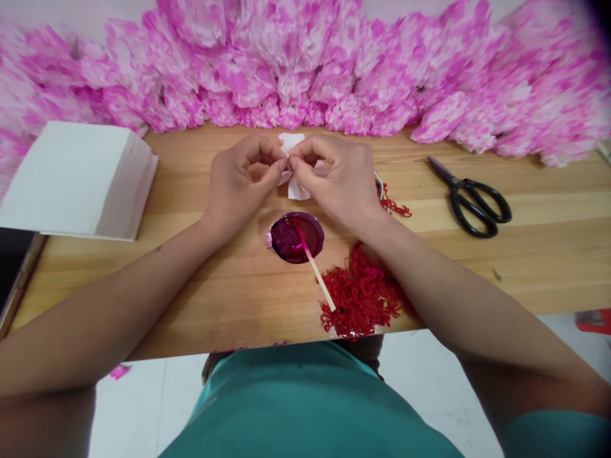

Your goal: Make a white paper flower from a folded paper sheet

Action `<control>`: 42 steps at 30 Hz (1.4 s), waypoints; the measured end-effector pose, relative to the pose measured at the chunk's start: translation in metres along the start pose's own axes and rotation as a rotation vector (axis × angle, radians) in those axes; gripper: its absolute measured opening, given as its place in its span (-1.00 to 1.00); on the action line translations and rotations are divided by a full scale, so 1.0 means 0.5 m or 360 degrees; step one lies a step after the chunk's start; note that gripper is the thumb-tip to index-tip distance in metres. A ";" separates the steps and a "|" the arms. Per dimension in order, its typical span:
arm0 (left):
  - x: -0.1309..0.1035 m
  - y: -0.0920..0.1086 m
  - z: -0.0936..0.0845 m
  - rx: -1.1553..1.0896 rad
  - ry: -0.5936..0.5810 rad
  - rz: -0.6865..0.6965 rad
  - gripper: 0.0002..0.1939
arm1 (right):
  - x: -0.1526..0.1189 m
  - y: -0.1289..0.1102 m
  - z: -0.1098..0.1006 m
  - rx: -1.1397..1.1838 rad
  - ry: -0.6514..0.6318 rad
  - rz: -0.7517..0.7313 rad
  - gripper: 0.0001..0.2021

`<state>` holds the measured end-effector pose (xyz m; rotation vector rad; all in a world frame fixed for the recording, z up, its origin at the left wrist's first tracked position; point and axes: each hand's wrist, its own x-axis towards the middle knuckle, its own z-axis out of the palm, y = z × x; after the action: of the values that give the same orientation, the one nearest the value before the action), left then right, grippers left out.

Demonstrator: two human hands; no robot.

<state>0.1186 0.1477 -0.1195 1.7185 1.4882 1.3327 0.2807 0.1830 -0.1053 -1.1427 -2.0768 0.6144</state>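
Both my hands meet over the table, pinching the middle of a white piece of thin paper [298, 188]. The paper spreads out in several gathered flaps above and below the fingertips. My left hand [241, 184] has thumb and index finger closed on it from the left. From the right, my right hand [340, 181] grips it the same way, fingertips nearly touching the left ones. Just below the hands sits a shallow round dish of dark magenta liquid [305, 238]. A thin wooden stick [319, 273] leans in it, its wet end pink.
Red looped yarn [365, 296] lies by the stick's dry end, near the table edge. Black-handled scissors [470, 197] rest on the right. On the left stands a thick stack of white paper [71, 178]. Crumpled pink-and-white paper [296, 57] lines the back. More yarn [394, 205] shows behind my right wrist.
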 end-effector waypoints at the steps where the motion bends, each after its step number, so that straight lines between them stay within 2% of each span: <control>1: 0.000 0.000 0.000 -0.0001 0.0000 -0.0006 -0.90 | 0.000 0.000 0.000 0.0002 0.0004 -0.0001 -0.87; 8: 0.003 -0.004 0.004 -0.0125 0.0044 0.0027 -0.90 | 0.003 0.011 0.003 0.0071 0.0008 0.0010 -0.88; 23: -0.001 -0.006 0.005 0.0009 -0.0010 -0.0009 -0.89 | 0.000 0.008 0.004 0.0022 0.0049 -0.0089 -0.89; 34: 0.002 -0.003 0.003 -0.0014 0.0002 -0.0011 -0.87 | 0.001 0.005 0.003 0.0072 0.0071 0.0009 -0.86; 42: 0.000 -0.003 0.003 0.0024 -0.0004 -0.0021 -0.85 | -0.003 0.006 0.002 -0.0059 0.0017 -0.0105 -0.86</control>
<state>0.1194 0.1485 -0.1211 1.7161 1.5096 1.3150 0.2821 0.1832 -0.1082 -1.0912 -2.1162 0.5391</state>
